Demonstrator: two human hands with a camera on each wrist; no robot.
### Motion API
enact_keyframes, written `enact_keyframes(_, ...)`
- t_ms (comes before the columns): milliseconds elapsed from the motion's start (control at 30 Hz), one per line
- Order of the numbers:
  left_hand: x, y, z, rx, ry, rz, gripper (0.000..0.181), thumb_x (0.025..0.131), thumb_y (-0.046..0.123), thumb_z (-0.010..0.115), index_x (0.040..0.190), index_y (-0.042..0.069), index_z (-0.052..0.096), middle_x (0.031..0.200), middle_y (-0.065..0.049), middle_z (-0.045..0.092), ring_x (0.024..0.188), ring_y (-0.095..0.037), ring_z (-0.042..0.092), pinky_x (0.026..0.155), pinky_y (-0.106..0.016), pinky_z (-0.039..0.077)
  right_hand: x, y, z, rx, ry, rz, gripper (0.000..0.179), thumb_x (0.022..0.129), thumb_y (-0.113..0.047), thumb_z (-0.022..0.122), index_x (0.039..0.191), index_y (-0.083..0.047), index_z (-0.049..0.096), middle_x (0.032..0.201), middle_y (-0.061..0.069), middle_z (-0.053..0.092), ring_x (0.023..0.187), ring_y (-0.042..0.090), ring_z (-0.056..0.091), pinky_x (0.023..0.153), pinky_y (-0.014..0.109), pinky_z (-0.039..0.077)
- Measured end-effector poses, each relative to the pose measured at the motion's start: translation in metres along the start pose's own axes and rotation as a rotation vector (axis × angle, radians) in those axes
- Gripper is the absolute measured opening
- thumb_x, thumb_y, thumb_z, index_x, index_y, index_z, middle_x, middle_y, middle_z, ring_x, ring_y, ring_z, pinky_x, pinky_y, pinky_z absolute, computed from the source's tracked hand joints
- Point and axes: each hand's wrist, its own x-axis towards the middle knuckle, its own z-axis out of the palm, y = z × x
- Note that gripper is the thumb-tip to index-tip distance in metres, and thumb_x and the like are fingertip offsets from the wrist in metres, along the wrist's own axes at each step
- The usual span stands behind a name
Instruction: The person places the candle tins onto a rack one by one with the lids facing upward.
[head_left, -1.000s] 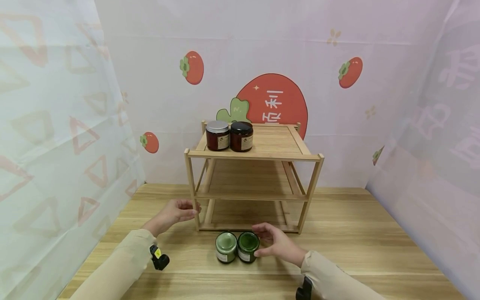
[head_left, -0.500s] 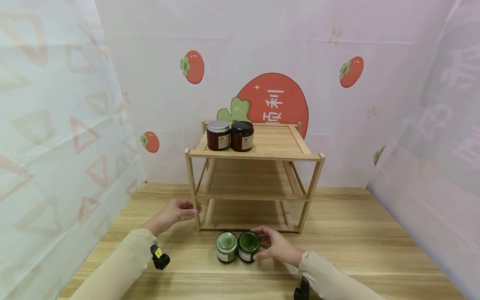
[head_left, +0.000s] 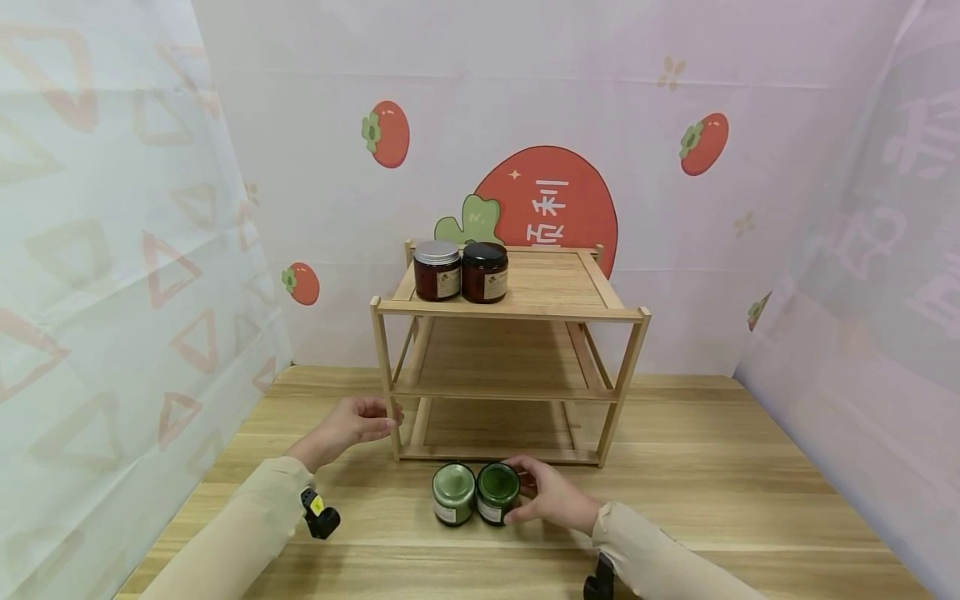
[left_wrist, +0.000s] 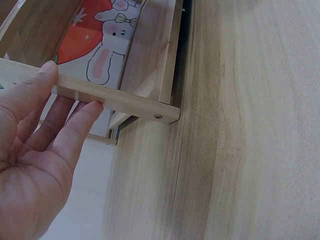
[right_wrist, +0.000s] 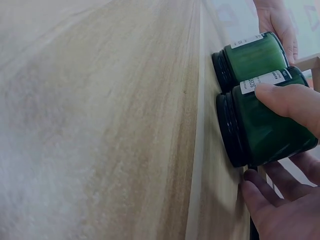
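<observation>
On the table two green glass jars stand upside down side by side, black lids on the wood. The lighter green jar (head_left: 453, 492) is on the left, the darker green jar (head_left: 498, 487) on the right. My right hand (head_left: 553, 496) grips the darker one: the thumb lies on its white label and the other fingers curl round its far side. My left hand (head_left: 348, 429) pinches the front left post of a three-level wooden shelf (head_left: 517, 312), thumb on one side and fingers on the other. In the left wrist view the thumb (left_wrist: 42, 80) lies over that post.
Two brown jars stand on the shelf's top left: a silver-lidded jar (head_left: 437, 273) and a black-lidded jar (head_left: 484, 275). Printed cloth (head_left: 315, 167) hangs behind and at both sides of the wooden table (head_left: 720, 467).
My right hand has moved slightly left and closed in round the darker green jar, its thumb coming onto the label side. The left hand and the jars keep their places.
</observation>
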Motion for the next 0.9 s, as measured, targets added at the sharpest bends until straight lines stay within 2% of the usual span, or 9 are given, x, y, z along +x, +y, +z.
enact_keyframes(233, 0.0001, -0.0005, -0.0003, -0.01, -0.003, 0.004, 0.04, 0.091, 0.01, 0.067, 0.123, -0.012, 0.055, 0.126, -0.026, 0.059, 0.108, -0.017, 0.064, 0.093, -0.03, 0.055, -0.0006, 0.002, 0.0004, -0.054, -0.022, -0.054, 0.072, 0.072, -0.009, 0.085, 0.13, 0.008, 0.046, 0.121, 0.013, 0.059, 0.112, 0.022, 0.06, 0.099, 0.03, 0.051)
enact_keyframes(467, -0.0007, 0.0005, 0.0012, -0.019, 0.003, 0.004, 0.038, 0.091, 0.007, 0.066, 0.122, -0.012, 0.055, 0.125, -0.027, 0.059, 0.105, -0.014, 0.064, 0.092, -0.03, 0.055, 0.0009, -0.002, 0.0027, -0.047, -0.004, 0.023, 0.072, 0.071, -0.006, 0.085, 0.132, 0.004, 0.047, 0.123, 0.01, 0.06, 0.115, 0.027, 0.058, 0.102, 0.035, 0.049)
enact_keyframes(667, -0.0009, 0.0016, 0.0016, -0.016, 0.002, 0.006, 0.038, 0.091, 0.008, 0.066, 0.122, -0.012, 0.055, 0.119, -0.015, 0.065, 0.105, -0.014, 0.064, 0.093, -0.03, 0.055, 0.0011, -0.0053, 0.0039, -0.044, -0.008, 0.016, 0.07, 0.071, 0.0, 0.083, 0.131, 0.005, 0.047, 0.124, 0.011, 0.059, 0.117, 0.029, 0.057, 0.104, 0.039, 0.047)
enact_keyframes(900, 0.0001, 0.0001, 0.0005, -0.021, 0.002, 0.002, 0.039, 0.091, 0.009, 0.067, 0.123, -0.012, 0.055, 0.12, -0.015, 0.065, 0.106, -0.014, 0.064, 0.092, -0.029, 0.055, 0.0024, -0.0072, 0.0043, -0.04, -0.017, 0.012, 0.069, 0.071, 0.001, 0.082, 0.13, 0.007, 0.047, 0.123, 0.012, 0.059, 0.116, 0.028, 0.057, 0.103, 0.037, 0.048)
